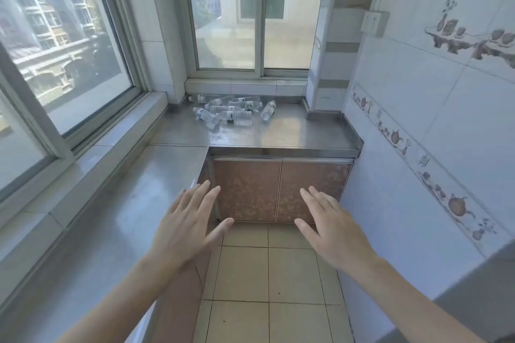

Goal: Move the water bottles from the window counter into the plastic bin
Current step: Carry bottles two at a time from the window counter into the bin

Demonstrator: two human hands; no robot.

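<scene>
Several clear plastic water bottles [232,112] lie on their sides in a loose heap on the steel window counter [292,133], at the back under the far window. One bottle [268,110] lies a little apart to the right of the heap. My left hand [187,227] and my right hand [331,227] are held out in front of me, palms down, fingers spread, holding nothing. Both hover above the floor, well short of the bottles. No plastic bin is in view.
The steel counter runs on along the left wall [125,217] under a big window. Brown cabinet doors [278,189] close off the space below the far counter. A tiled wall [432,133] stands on the right, beige floor tiles [267,273] below my hands.
</scene>
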